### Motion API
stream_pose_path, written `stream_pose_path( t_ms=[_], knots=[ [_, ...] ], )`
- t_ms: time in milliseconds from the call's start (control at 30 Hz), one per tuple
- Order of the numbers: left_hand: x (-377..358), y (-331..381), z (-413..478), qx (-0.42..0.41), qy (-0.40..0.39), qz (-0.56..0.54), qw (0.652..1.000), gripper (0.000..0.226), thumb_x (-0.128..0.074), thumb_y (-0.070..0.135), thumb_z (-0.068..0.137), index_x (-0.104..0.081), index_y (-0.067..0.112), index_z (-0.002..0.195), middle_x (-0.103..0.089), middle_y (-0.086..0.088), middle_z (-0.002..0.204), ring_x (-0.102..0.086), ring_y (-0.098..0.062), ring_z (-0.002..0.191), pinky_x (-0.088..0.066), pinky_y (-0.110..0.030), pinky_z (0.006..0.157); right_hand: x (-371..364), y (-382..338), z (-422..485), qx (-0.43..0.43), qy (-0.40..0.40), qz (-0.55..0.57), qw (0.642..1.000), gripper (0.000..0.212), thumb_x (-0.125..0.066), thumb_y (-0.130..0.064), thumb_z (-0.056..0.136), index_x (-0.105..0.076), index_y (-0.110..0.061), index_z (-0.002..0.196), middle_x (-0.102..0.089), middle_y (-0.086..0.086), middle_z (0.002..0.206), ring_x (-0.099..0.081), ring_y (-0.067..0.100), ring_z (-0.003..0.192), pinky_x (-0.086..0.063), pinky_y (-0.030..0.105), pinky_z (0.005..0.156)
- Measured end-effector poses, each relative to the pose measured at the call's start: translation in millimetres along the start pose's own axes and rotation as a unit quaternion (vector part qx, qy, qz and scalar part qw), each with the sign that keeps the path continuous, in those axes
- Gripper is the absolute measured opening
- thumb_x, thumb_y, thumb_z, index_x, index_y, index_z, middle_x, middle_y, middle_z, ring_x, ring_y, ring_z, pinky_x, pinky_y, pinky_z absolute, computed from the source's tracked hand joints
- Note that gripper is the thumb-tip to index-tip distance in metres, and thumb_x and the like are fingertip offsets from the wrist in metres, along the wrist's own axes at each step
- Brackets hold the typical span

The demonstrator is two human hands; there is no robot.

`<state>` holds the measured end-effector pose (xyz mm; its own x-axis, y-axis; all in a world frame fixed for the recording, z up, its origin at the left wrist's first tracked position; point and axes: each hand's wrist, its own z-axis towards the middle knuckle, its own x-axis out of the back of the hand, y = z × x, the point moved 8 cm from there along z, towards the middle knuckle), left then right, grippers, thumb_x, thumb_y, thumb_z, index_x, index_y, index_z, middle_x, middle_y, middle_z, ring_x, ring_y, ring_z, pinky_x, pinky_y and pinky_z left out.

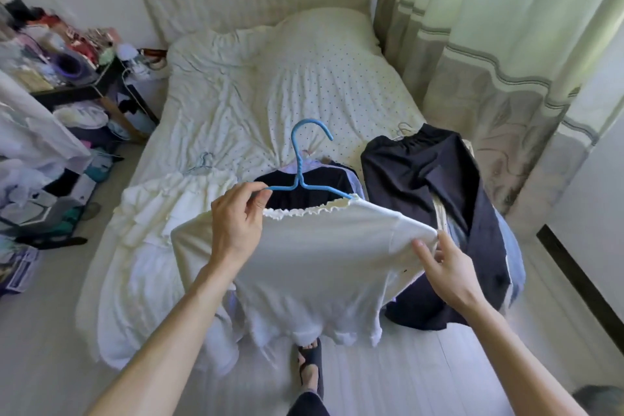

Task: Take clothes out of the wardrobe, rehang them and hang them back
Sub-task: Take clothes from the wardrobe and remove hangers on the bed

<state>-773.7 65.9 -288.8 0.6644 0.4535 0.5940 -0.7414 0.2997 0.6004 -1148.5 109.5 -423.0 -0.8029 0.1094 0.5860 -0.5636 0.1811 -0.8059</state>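
Observation:
I hold a white top (314, 267) with a frilled neckline in the air above the foot of the bed. A blue hanger (303, 176) sits in its neck, hook pointing up, its right arm under the fabric. My left hand (236, 219) pinches the hanger's left arm at the neckline. My right hand (439, 263) pinches the top's right shoulder and sleeve. Behind it on the bed lie a dark garment with lilac trim (341, 179), dark navy clothes (439, 206) on a pale hanger, and a white garment (158, 219) to the left.
The bed (236, 94) with white crumpled sheets fills the middle. A cluttered black table (71, 91) and piles of things stand at the left. Pale green curtains (489, 44) hang at the right. My sandalled foot (310, 371) stands on the white floor below.

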Motion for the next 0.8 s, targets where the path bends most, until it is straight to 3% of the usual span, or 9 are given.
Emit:
stream_pose_path(
  t_ms=[67,233,400,667,800],
  knots=[
    [-9.4,-20.0,18.5,0.008,-0.008,-0.002,1.0,0.015,-0.063,0.021,0.097,-0.07,0.008,0.097,-0.066,0.002,0.08,-0.056,-0.017,0.068,-0.051,-0.044,0.069,-15.6,-1.6,16.8,-0.02,-0.011,0.016,1.0,0.018,-0.059,-0.049,0.095,-0.047,-0.044,0.083,-0.067,-0.015,0.068,-0.063,-0.001,0.068,-0.044,0.014,0.056],
    [-68.0,-93.9,75.0,0.035,-0.059,-0.018,0.997,0.013,-0.064,0.023,0.097,-0.07,0.012,0.097,-0.068,0.001,0.082,-0.058,-0.017,0.07,-0.047,-0.034,0.068,-70.3,9.4,76.3,-0.119,-0.04,0.039,0.991,0.021,-0.065,-0.044,0.094,-0.055,-0.026,0.089,-0.071,-0.001,0.09,-0.069,0.02,0.09,-0.055,0.042,0.08],
    [-148.2,-183.0,137.6,0.094,-0.138,-0.042,0.985,0.011,-0.063,0.025,0.097,-0.069,0.016,0.097,-0.065,0.011,0.085,-0.058,-0.012,0.077,-0.041,-0.025,0.071,-115.9,8.7,138.8,-0.2,-0.015,0.013,0.98,0.01,-0.06,-0.039,0.093,-0.055,-0.031,0.096,-0.07,-0.008,0.091,-0.066,0.014,0.09,-0.048,0.029,0.066],
    [-256.9,-312.1,206.1,0.179,-0.246,-0.032,0.952,0.013,-0.059,0.027,0.098,-0.068,0.018,0.099,-0.062,0.01,0.082,-0.056,-0.013,0.075,-0.032,-0.018,0.063,-183.1,4.3,253.1,-0.287,0.004,-0.027,0.958,0.032,-0.036,-0.046,0.098,-0.049,-0.03,0.123,-0.067,-0.004,0.092,-0.062,0.013,0.081,-0.043,0.028,0.06],
    [-308.8,-365.0,227.3,0.201,-0.268,0.009,0.942,0.017,-0.054,0.027,0.101,-0.066,0.015,0.102,-0.07,-0.003,0.091,-0.061,-0.026,0.084,-0.041,-0.033,0.068,-215.0,15.7,302.5,-0.305,0.013,-0.047,0.951,0.041,-0.031,-0.053,0.095,-0.047,-0.033,0.127,-0.066,-0.008,0.094,-0.061,0.013,0.082,-0.043,0.028,0.06]
  ],
)
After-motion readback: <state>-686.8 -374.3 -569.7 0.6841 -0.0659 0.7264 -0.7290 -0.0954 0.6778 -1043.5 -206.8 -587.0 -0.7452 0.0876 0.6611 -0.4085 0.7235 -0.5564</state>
